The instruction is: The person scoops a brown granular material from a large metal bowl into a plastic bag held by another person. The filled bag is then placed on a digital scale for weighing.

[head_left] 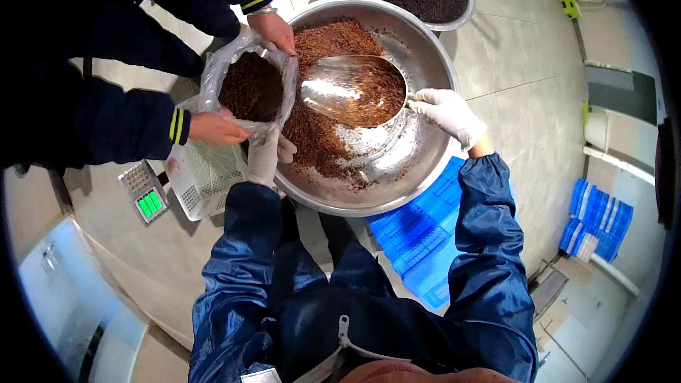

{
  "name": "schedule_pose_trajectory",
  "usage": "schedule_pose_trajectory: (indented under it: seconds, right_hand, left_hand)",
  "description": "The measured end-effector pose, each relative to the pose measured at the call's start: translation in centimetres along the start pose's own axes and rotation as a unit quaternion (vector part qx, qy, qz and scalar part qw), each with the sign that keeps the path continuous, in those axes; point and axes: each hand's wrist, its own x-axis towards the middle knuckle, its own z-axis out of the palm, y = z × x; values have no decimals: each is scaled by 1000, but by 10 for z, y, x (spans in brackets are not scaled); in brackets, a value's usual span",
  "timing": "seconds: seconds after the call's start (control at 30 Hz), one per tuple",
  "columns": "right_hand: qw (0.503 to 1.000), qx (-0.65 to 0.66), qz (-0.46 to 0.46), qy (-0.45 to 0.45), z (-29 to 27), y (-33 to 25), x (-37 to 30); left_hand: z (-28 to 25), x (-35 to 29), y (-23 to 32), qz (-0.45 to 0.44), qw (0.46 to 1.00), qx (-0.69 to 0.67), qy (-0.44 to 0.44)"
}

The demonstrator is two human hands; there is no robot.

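My gloved right hand [450, 115] is closed round the handle of a shiny metal scoop [333, 92]. The scoop hovers over a wide steel bowl [433, 163], with reddish-brown loose bits [372, 92] in it. More of the same crumbly stuff [319, 145] is heaped along the bowl's left side. At the bowl's left rim, my gloved left hand [264, 159] grips the near edge of a clear plastic bag [211, 81]; its fingertips are partly hidden. Another person's two hands [273, 30] spread the bag's mouth. Dark brown bits [248, 85] lie inside.
A second steel bowl [464, 10] of darker bits stands at the far side. Under the bag is a white perforated crate [206, 181], beside a scale with a lit green display [150, 203]. A blue plastic crate [418, 241] sits below the bowl's near right edge.
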Motion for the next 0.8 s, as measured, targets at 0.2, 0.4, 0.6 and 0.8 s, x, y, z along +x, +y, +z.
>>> schedule_pose_trajectory:
  seconds: [0.2, 0.4, 0.6, 0.8]
  right_hand:
    - [969, -24, 134, 207, 125, 212, 29]
    - [907, -99, 285, 293, 175, 321, 81]
    - [899, -79, 277, 330, 232, 338, 192]
    - [914, -33, 93, 394, 257, 287, 266]
  left_hand:
    - [-22, -16, -66, 58, 996, 54, 40]
    - [-30, 48, -106, 8, 952, 222, 209]
    - [-31, 104, -142, 50, 958, 178, 218]
    - [-50, 114, -171, 84, 940, 267, 193]
